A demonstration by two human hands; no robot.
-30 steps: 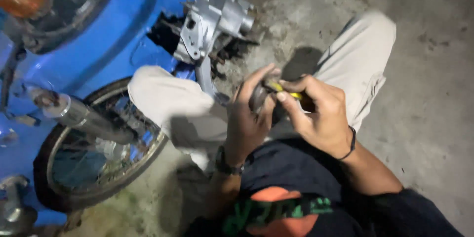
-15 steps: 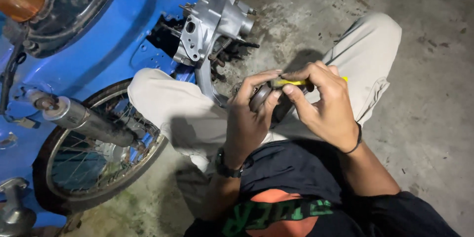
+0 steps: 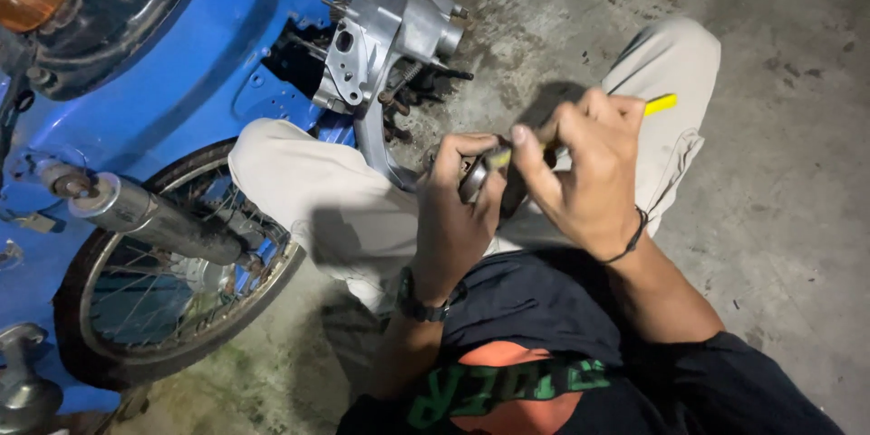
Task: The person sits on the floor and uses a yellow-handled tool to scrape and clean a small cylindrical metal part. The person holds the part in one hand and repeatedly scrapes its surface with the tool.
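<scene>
Now we hold one round metal part in our left hand, fingers curled shut around it, above our lap between our two knees. Our right hand pinches one yellow tool, its tip at the part. One spoked wheel, one exhaust pipe and one grey engine casing sit beside the blue motorbike on the floor.

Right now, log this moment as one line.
left hand: holds round metal part | right hand: holds yellow tool against it | blue motorbike at left
</scene>
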